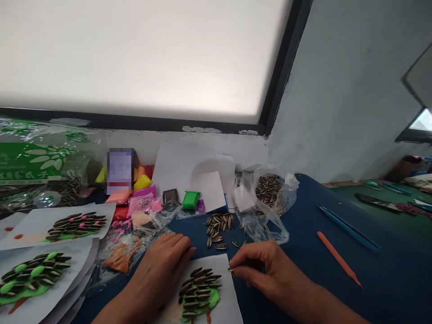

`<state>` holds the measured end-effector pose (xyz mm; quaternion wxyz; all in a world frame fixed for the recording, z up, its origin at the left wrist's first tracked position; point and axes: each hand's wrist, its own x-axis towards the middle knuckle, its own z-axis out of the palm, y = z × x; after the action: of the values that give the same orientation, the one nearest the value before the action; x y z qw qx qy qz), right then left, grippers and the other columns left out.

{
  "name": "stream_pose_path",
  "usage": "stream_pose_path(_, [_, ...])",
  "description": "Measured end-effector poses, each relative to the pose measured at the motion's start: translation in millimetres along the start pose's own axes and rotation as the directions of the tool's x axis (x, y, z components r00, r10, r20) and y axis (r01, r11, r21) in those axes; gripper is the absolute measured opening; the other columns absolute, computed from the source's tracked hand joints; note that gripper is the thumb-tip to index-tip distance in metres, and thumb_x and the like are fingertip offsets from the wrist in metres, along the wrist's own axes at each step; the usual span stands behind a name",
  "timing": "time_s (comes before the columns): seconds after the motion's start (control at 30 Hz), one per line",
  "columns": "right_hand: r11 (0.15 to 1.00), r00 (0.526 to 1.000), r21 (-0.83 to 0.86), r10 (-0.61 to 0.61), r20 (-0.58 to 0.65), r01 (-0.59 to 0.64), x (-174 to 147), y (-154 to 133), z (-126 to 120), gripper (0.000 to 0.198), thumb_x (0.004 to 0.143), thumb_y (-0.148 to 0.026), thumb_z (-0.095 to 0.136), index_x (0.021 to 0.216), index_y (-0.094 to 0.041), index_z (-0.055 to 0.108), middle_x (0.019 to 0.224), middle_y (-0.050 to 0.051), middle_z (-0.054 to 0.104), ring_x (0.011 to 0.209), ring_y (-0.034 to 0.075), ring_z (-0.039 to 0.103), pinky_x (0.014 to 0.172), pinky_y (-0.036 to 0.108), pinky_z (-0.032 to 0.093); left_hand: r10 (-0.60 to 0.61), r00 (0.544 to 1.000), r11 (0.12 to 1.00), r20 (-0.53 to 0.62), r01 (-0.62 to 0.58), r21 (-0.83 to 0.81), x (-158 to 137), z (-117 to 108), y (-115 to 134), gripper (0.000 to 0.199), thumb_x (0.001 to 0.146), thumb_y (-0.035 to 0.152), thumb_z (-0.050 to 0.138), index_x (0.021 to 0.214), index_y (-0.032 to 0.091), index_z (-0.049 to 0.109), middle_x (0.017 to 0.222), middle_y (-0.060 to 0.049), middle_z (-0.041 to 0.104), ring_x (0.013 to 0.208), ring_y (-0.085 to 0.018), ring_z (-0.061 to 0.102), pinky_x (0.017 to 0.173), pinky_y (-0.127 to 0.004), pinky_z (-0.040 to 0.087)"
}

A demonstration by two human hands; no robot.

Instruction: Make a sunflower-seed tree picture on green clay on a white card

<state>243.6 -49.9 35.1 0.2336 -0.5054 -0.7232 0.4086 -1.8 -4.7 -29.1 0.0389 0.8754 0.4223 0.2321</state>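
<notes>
My right hand (266, 270) pinches a sunflower seed (231, 269) between thumb and forefinger, at the right edge of a white paper sheet (232, 306). On that sheet, rows of sunflower seeds (199, 290) are set over green clay (214, 297), with brown clay below. Lying flat by the sheet's left edge is my left hand (168, 258), its fingers stretched out and holding nothing. Behind the sheet, a small pile of loose sunflower seeds (219, 225) lies on the dark blue tabletop (286, 252).
An open plastic bag of seeds (270, 193) stands behind the pile. Finished-looking seed pictures (37, 274) are stacked at left. Clay packets, including a green one (191, 200), line the back. An orange clay tool (339, 258) and blue tweezers (351, 229) lie at right.
</notes>
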Motion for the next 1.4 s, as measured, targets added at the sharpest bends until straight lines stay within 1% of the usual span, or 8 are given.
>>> stream_pose_path(0.13, [0.961, 0.984, -0.216, -0.175, 0.010, 0.173, -1, 7, 5, 0.015, 0.086, -0.009, 0.065, 0.081, -0.020, 0.074, 0.082, 0.000, 0.067, 0.073, 0.012, 0.062, 0.065, 0.021, 0.044, 0.007, 1.000, 1.000, -0.006, -0.007, 0.000, 0, 1, 0, 0.034, 0.101, 0.024, 0.038, 0.069, 0.020, 0.049, 0.066, -0.001, 0.056, 0.063, -0.020, 0.054, 0.061, -0.029, 0.035])
stream_pose_path(0.4, [0.828, 0.983, -0.532, -0.167, 0.071, 0.179, -6, 11, 9, 0.018, 0.087, -0.007, 0.060, 0.075, -0.018, 0.070, 0.076, 0.002, 0.068, 0.066, 0.014, 0.063, 0.057, 0.022, 0.040, -0.006, 1.000, 1.000, 0.005, 0.006, -0.008, 0, -1, 1, 0.033, 0.101, 0.025, 0.037, 0.071, 0.021, 0.051, 0.069, -0.002, 0.058, 0.066, -0.020, 0.055, 0.063, -0.030, 0.037])
stream_pose_path(0.53, [0.870, 0.955, -0.405, -0.297, 0.026, 0.281, -9, 6, 13, 0.019, 0.087, -0.007, 0.057, 0.086, -0.019, 0.071, 0.081, 0.003, 0.070, 0.070, 0.014, 0.065, 0.061, 0.022, 0.043, -0.007, 1.000, 1.000, -0.006, 0.007, 0.001, 0, 0, 1, 0.033, 0.100, 0.025, 0.038, 0.071, 0.021, 0.051, 0.069, -0.002, 0.059, 0.066, -0.020, 0.054, 0.063, -0.030, 0.036])
stream_pose_path(0.63, [0.882, 0.929, -0.319, -0.369, -0.012, 0.346, -10, 7, 21, 0.020, 0.090, -0.011, 0.054, 0.086, -0.019, 0.071, 0.079, 0.003, 0.070, 0.068, 0.014, 0.064, 0.060, 0.022, 0.044, -0.005, 1.000, 1.000, -0.025, 0.005, 0.006, 0, 0, 2, 0.034, 0.100, 0.025, 0.037, 0.070, 0.021, 0.050, 0.068, -0.001, 0.058, 0.064, -0.019, 0.053, 0.062, -0.030, 0.035])
stream_pose_path(0.83, [0.815, 0.865, -0.393, -0.494, -0.087, 0.426, -7, 17, 36, 0.020, 0.091, -0.012, 0.050, 0.080, -0.016, 0.067, 0.073, 0.005, 0.066, 0.064, 0.014, 0.059, 0.056, 0.023, 0.040, -0.009, 1.000, 1.000, 0.003, 0.009, 0.004, 0, -1, 2, 0.034, 0.101, 0.026, 0.036, 0.071, 0.021, 0.050, 0.068, -0.002, 0.058, 0.065, -0.020, 0.054, 0.063, -0.030, 0.036])
stream_pose_path(1.1, [0.811, 0.868, -0.447, -0.479, -0.133, 0.378, -5, 18, 43, 0.016, 0.085, -0.005, 0.050, 0.078, -0.018, 0.058, 0.074, 0.004, 0.063, 0.065, 0.015, 0.055, 0.058, 0.024, 0.039, -0.012, 1.000, 1.000, -0.007, 0.012, 0.000, 1, -1, 3, 0.034, 0.100, 0.024, 0.036, 0.070, 0.021, 0.050, 0.068, -0.001, 0.058, 0.064, -0.019, 0.053, 0.062, -0.030, 0.036])
stream_pose_path(1.27, [0.796, 0.856, -0.456, -0.501, -0.128, 0.397, -3, 20, 45, 0.016, 0.085, -0.005, 0.050, 0.077, -0.018, 0.056, 0.074, 0.003, 0.063, 0.066, 0.016, 0.055, 0.059, 0.024, 0.040, 0.000, 1.000, 1.000, -0.029, 0.000, 0.007, 1, 0, 3, 0.031, 0.099, 0.022, 0.040, 0.069, 0.021, 0.050, 0.067, -0.001, 0.059, 0.064, -0.020, 0.053, 0.061, -0.030, 0.035])
stream_pose_path(1.4, [0.790, 0.851, -0.469, -0.507, -0.138, 0.395, -1, 22, 47, 0.018, 0.086, -0.005, 0.048, 0.076, -0.018, 0.055, 0.072, 0.003, 0.061, 0.064, 0.015, 0.054, 0.059, 0.024, 0.038, 0.011, 1.000, 0.999, 0.009, -0.011, 0.047, 1, -1, 4, 0.028, 0.098, 0.020, 0.043, 0.071, 0.021, 0.051, 0.069, -0.001, 0.059, 0.065, -0.020, 0.054, 0.063, -0.030, 0.036])
